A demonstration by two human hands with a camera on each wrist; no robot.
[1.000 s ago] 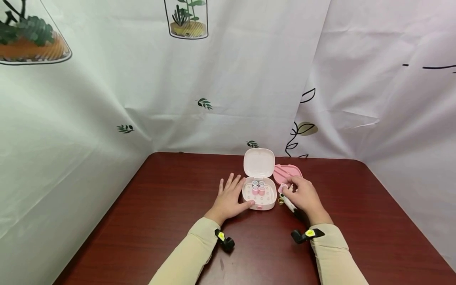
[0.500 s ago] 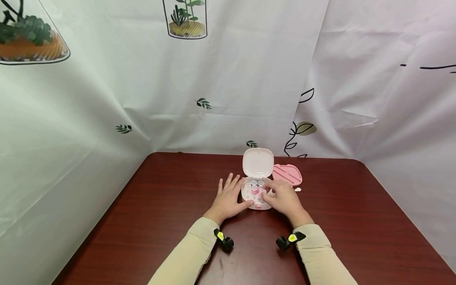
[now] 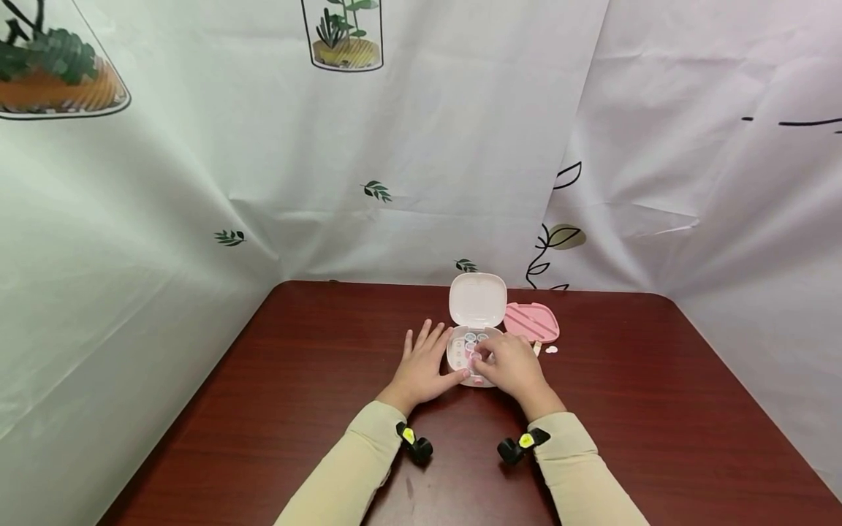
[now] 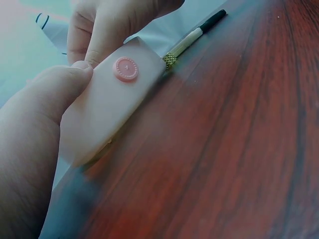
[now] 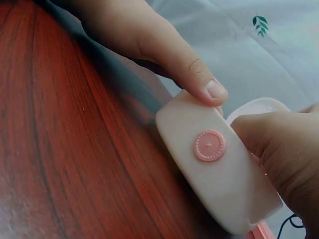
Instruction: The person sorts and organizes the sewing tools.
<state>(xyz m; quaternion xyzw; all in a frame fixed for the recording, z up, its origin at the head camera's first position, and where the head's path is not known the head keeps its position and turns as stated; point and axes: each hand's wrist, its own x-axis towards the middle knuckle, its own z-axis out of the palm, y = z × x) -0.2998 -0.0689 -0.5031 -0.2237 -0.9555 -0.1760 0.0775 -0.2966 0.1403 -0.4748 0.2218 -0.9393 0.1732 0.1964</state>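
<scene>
- Head: left hand (image 3: 424, 372) spread against box (image 5: 232, 184).
- Right hand (image 3: 516, 365) pinches spool (image 3: 476, 357) inside; apparently seating it.
- Next likely calls for: press straight down, release.

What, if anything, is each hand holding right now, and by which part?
Right hand: a small pink cylinder, apparently pinched between thumb and fingers; which part they grip is unclear. Left hand: nothing held; its thumb touches the front of the case.
</scene>
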